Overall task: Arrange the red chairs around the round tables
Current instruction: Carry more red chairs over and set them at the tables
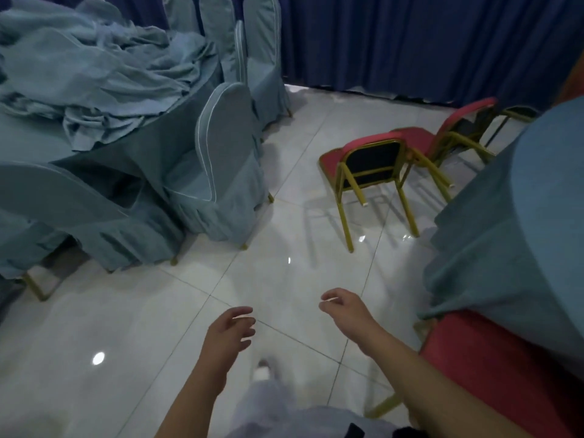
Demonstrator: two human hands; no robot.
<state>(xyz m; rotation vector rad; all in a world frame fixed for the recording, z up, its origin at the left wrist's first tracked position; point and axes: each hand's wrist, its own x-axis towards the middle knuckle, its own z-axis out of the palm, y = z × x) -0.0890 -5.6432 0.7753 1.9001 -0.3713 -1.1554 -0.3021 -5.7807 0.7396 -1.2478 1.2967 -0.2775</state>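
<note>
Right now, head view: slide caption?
Empty left hand and right hand over tiled floor; red chair ahead near covered table.

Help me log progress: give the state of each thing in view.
Left hand: open, empty
Right hand: open, empty
Near chair: upright, uncovered
Far chair: uncovered, stance unclear
Blue chair: covered, at left table
Cloths: heaped on left table
Curtain: drawn shut

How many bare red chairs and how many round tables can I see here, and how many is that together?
Red chairs: 3, one mid-floor, one behind it, one at the near right
Round tables: 2, left and right
Total: 5
</note>
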